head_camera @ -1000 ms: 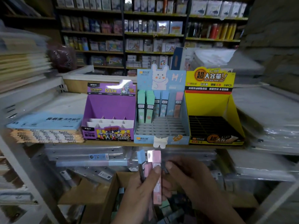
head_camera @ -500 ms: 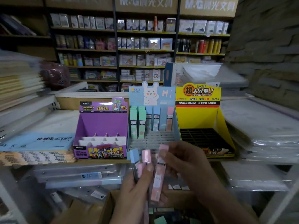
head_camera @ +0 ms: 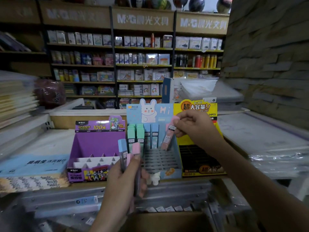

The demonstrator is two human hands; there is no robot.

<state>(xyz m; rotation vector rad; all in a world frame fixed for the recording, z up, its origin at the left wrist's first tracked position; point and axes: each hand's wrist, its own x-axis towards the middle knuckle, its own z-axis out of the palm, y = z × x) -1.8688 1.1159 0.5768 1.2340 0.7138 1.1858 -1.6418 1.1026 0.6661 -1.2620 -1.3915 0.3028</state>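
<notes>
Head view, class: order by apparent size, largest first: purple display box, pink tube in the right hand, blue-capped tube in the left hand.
1. purple display box
2. pink tube and blue-capped tube look alike; the latter is nearer and partly hidden by the left hand, so unranked.

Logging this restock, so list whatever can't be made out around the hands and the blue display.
Head view throughout.
- cases in left hand: count unclear, they overlap and the hand covers their lower ends.
- pink case in right hand: label print too small and blurred.
- display: front slots partly behind the left hand.
- box: cut off by the bottom edge.
</notes>
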